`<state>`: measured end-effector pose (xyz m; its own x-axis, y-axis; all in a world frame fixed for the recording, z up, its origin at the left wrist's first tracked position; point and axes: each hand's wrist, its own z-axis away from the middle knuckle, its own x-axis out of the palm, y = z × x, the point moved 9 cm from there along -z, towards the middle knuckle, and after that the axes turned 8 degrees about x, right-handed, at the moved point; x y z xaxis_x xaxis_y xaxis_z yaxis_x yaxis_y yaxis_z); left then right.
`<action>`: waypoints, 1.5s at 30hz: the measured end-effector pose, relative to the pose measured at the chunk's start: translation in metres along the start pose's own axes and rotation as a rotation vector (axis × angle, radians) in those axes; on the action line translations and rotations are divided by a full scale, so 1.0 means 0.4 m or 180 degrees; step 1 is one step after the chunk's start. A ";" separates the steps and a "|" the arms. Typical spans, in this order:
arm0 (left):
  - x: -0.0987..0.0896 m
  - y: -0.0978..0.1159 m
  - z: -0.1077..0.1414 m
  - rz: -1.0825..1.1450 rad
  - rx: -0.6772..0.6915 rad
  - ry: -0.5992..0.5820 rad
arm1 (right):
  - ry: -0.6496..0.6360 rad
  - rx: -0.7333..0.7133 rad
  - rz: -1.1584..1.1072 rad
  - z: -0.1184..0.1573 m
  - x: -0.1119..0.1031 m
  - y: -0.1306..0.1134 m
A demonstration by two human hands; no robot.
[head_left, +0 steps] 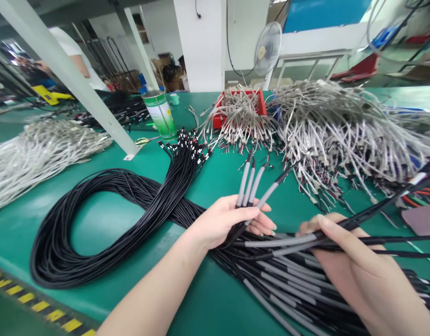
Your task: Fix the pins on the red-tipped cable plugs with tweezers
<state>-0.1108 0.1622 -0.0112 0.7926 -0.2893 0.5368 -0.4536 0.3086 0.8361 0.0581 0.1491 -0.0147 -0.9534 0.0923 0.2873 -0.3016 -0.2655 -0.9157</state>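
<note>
My left hand [232, 219] is closed around several black cables with grey corrugated sleeves [252, 184], whose tips fan upward above the thumb. Thumb and fingers of my right hand [344, 242] pinch a black cable with a grey sleeve [295, 241] at the right. Beneath both hands lies a thick bundle of the same sleeved cables [288, 284], spread over the green table [106, 154]. Leftward, the long black cables form a large loop [96, 261], and their small black-and-white connector ends [190, 147] gather beyond it.
White cables heap in a red bin [220, 122] and in a big pile [327, 126] at the back right. Another white cable pile [43, 144] lies left. A green-and-white can [160, 114], scissors [145, 140] and a white post [85, 88] stand behind the loop. A person [77, 58] is far left.
</note>
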 end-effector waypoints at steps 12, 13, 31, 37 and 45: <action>0.023 -0.021 0.016 -0.0371 -0.0268 -0.0222 | -0.0230 0.0568 -0.0169 0.020 0.039 0.007; 0.024 -0.022 0.017 -0.0416 -0.0286 -0.0241 | -0.0229 0.0588 -0.0186 0.024 0.045 0.005; 0.012 0.022 0.016 -0.1122 0.0184 -0.0063 | -0.0110 0.0177 -0.0231 0.019 0.025 -0.007; 0.020 0.022 0.017 -0.1160 0.0134 -0.0229 | -0.0175 0.0117 -0.0469 0.028 0.032 -0.011; 0.020 0.019 0.020 -0.1418 0.0005 -0.0372 | -0.0498 0.0295 -0.0684 0.051 0.048 -0.024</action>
<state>-0.1112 0.1552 0.0002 0.8592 -0.4937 0.1342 -0.0798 0.1296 0.9883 0.0426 0.1339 0.0055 -0.8550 0.0087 0.5185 -0.4896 -0.3432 -0.8016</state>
